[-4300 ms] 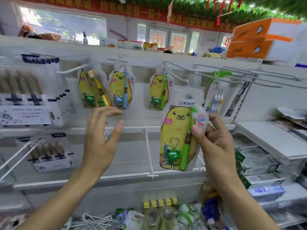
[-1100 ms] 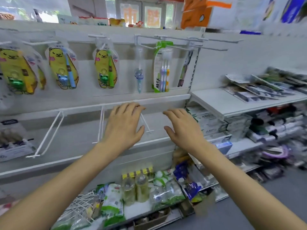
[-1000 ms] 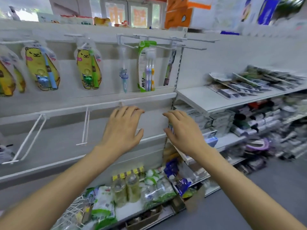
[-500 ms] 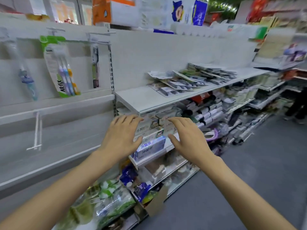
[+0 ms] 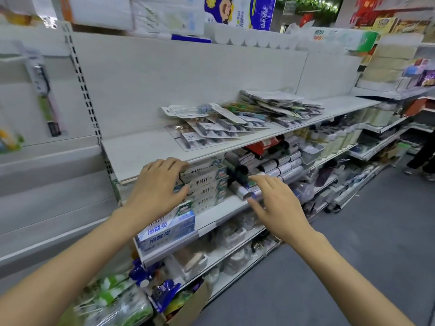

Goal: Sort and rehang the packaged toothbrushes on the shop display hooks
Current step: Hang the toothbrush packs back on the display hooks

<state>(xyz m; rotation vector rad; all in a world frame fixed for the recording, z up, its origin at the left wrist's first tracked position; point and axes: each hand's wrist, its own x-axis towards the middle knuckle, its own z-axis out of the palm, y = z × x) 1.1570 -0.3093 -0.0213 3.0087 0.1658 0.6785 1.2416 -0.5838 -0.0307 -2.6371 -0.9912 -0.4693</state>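
Left hand (image 5: 157, 184): hovering at centre frame before the stacked toothpaste boxes (image 5: 204, 184), fingers loosely spread, grip wide and holding nothing; whether it touches the boxes cannot be told.

Right hand (image 5: 277, 203): reaching out at centre right, fingers extended toward dark rolled packs (image 5: 270, 165), grip wide and holding nothing.

Packaged toothbrushes (image 5: 235, 121): lying flat in overlapping piles on the white shelf (image 5: 141, 151) at mid-frame, above both hands; printing too small to read. One more packaged toothbrush (image 5: 44, 95) is hanging at upper left on the back panel, blurred.

Toothpaste boxes: green-and-white cartons reading "小苏打", sitting under the white shelf. Below them a blue-and-white carton (image 5: 169, 229) is showing large blue characters, partly legible.

Upper edge: a blue pack (image 5: 240, 10) with a cartoon face is standing on the top ledge.

Lower left: green-and-white bagged goods (image 5: 113, 302) are crowding the bottom tier.

Room: a shop aisle with grey floor (image 5: 353, 231) is running toward the right, further shelving lining it.
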